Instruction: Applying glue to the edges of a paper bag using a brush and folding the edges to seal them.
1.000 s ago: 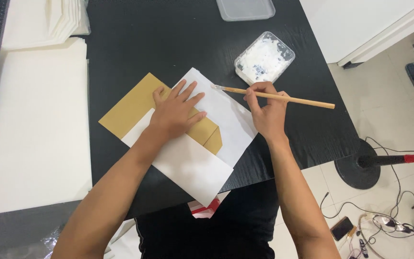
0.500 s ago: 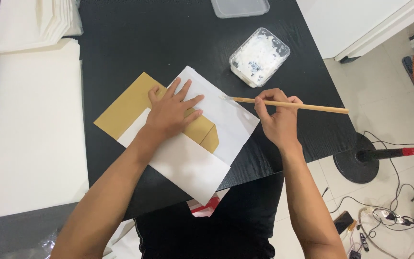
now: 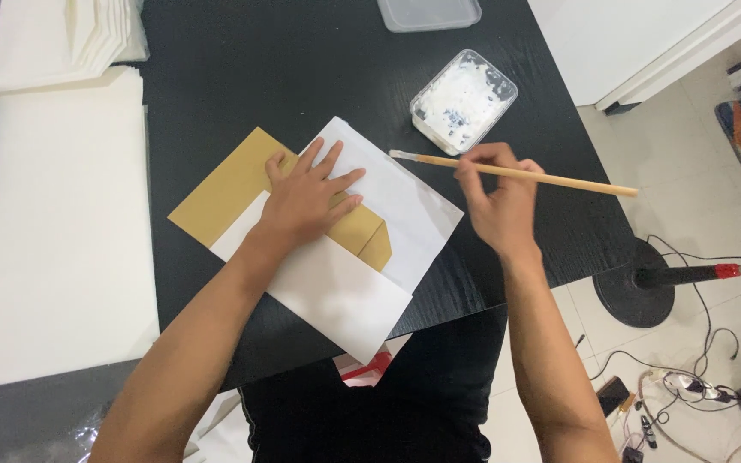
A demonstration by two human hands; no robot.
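My left hand (image 3: 310, 199) lies flat, fingers spread, on a folded tan paper piece (image 3: 225, 193) and the white sheet (image 3: 345, 283) that overlaps it on the black table (image 3: 302, 77). My right hand (image 3: 499, 201) grips a thin wooden-handled brush (image 3: 551, 177). The brush lies nearly level, its bristle tip pointing left just above the white sheet's upper corner. A clear plastic tub of white paste (image 3: 463, 100) stands just beyond the brush tip.
A large stack of cream paper (image 3: 53, 231) fills the left side, with smaller folded sheets (image 3: 100, 34) behind it. A clear lid (image 3: 429, 12) lies at the far edge. On the floor to the right are a black round stand base (image 3: 632, 296) and cables (image 3: 688, 377).
My right hand has drawn the brush to the right, off the white sheet toward the paste tub. My left hand keeps pressing on the paper in the same spot.
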